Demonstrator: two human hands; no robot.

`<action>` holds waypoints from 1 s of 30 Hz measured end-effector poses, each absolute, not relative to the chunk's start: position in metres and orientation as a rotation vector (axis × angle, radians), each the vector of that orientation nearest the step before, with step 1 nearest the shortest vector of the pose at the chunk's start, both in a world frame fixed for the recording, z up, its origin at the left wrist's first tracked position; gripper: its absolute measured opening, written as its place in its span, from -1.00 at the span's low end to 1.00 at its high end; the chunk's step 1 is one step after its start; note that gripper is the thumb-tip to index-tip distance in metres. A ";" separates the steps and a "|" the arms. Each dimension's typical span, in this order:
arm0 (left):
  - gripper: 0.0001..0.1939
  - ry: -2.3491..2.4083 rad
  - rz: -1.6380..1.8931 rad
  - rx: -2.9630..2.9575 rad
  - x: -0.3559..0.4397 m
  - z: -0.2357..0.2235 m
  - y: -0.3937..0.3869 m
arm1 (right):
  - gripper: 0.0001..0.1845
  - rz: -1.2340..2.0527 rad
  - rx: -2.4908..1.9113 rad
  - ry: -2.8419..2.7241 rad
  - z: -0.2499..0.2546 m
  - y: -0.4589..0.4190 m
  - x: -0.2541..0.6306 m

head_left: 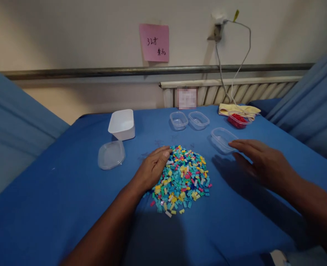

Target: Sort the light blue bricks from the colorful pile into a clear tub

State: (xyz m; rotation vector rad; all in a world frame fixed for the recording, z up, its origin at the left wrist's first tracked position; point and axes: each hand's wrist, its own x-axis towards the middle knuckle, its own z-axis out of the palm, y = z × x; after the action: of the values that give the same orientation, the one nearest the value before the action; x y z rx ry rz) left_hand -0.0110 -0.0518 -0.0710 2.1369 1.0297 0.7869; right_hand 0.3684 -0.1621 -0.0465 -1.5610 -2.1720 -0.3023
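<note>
Your left hand (153, 168) lies against the blocks (184, 177), its fingers flat and close together. Those blocks look light, hard and slidy; pinch their sides. Your right hand (259, 159) has thumb and fingers apart, tips by the clear tub (221, 141); I can't tell if they touch. It looks thin and bendy, so hold its rim gently.
</note>
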 end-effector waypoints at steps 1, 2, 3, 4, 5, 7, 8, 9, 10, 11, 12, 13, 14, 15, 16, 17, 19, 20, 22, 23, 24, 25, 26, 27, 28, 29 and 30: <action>-0.34 1.024 0.775 2.154 -0.011 -0.071 -0.052 | -0.50 -0.179 -1.450 -2.218 -0.046 -0.164 0.352; -0.33 1.020 0.753 2.175 -0.011 -0.071 -0.052 | -0.41 -0.046 -1.397 -2.268 -0.048 -0.164 0.335; -0.31 1.025 0.726 2.197 -0.012 -0.070 -0.052 | -0.31 0.089 -1.403 -2.314 -0.051 -0.162 0.318; -0.30 1.044 0.695 2.219 -0.012 -0.068 -0.053 | -0.21 0.212 -1.416 -2.359 -0.056 -0.159 0.301; -0.28 1.066 0.657 2.245 -0.013 -0.066 -0.055 | -0.11 0.334 -1.442 -2.396 -0.061 -0.154 0.287; -0.27 1.075 0.544 2.322 -0.013 -0.059 -0.061 | -0.01 0.529 -1.468 -2.420 -0.070 -0.145 0.264; -0.27 1.049 0.472 2.373 -0.013 -0.055 -0.065 | 0.02 0.588 -1.457 -2.416 -0.072 -0.142 0.255; -0.28 1.005 0.397 2.428 -0.012 -0.051 -0.069 | 0.05 0.622 -1.424 -2.410 -0.074 -0.139 0.248; -0.27 0.960 0.329 2.478 -0.011 -0.047 -0.074 | 0.08 0.635 -1.376 -2.403 -0.074 -0.138 0.242; -0.26 0.935 0.279 2.521 -0.010 -0.043 -0.078 | 0.11 0.632 -1.326 -2.394 -0.073 -0.139 0.237; -0.25 0.927 0.253 2.559 -0.008 -0.041 -0.082 | 0.13 0.623 -1.280 -2.384 -0.072 -0.140 0.233; -0.23 0.931 0.244 2.589 -0.006 -0.039 -0.085 | 0.14 0.614 -1.243 -2.378 -0.071 -0.142 0.229; -0.23 0.941 0.242 2.615 -0.005 -0.038 -0.089 | 0.15 0.611 -1.216 -2.379 -0.070 -0.145 0.226; -0.23 0.946 0.240 2.636 -0.003 -0.037 -0.091 | 0.16 0.612 -1.195 -2.386 -0.069 -0.148 0.224; -0.22 0.941 0.231 2.653 -0.001 -0.038 -0.094 | 0.16 0.617 -1.176 -2.399 -0.068 -0.151 0.222; -0.22 0.931 0.214 2.666 0.001 -0.038 -0.097 | 0.16 0.622 -1.155 -2.417 -0.067 -0.154 0.223; -0.20 0.911 0.170 2.691 0.006 -0.040 -0.102 | 0.15 0.634 -1.096 -2.457 -0.061 -0.158 0.229; -0.19 0.908 0.153 2.703 0.008 -0.041 -0.104 | 0.13 0.649 -1.052 -2.480 -0.055 -0.158 0.236; -0.17 0.922 0.125 2.725 0.013 -0.043 -0.106 | -0.02 0.701 -0.948 -2.522 -0.040 -0.153 0.255; -0.17 0.936 0.113 2.736 0.015 -0.044 -0.105 | -0.21 0.748 -0.911 -2.538 -0.032 -0.148 0.266; -0.19 0.954 0.102 2.749 0.017 -0.044 -0.103 | -0.43 0.773 -0.919 -2.515 -0.025 -0.141 0.277; -0.22 0.976 0.092 2.764 0.019 -0.045 -0.099 | -0.59 0.762 -1.009 -2.445 -0.019 -0.132 0.287; -0.26 1.000 0.086 2.779 0.021 -0.045 -0.096 | -0.64 0.707 -1.138 -2.364 -0.016 -0.123 0.296; -0.29 1.026 0.086 2.793 0.022 -0.045 -0.092 | -0.66 0.618 -1.238 -2.313 -0.016 -0.114 0.302; -0.32 1.051 0.091 2.802 0.022 -0.045 -0.088 | -0.68 0.543 -1.320 -2.266 -0.019 -0.106 0.307; -0.34 1.073 0.099 2.807 0.023 -0.045 -0.085 | -0.69 0.485 -1.370 -2.239 -0.024 -0.100 0.309; -0.36 1.086 0.110 2.807 0.022 -0.045 -0.083 | -0.71 0.452 -1.397 -2.232 -0.030 -0.095 0.309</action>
State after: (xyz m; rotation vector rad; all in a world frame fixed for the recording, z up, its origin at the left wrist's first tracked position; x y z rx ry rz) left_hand 0.0224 -0.0833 -0.0448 2.8068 1.0861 0.1099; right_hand 0.3095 -0.0953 -0.0301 -1.3971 -2.2317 0.4522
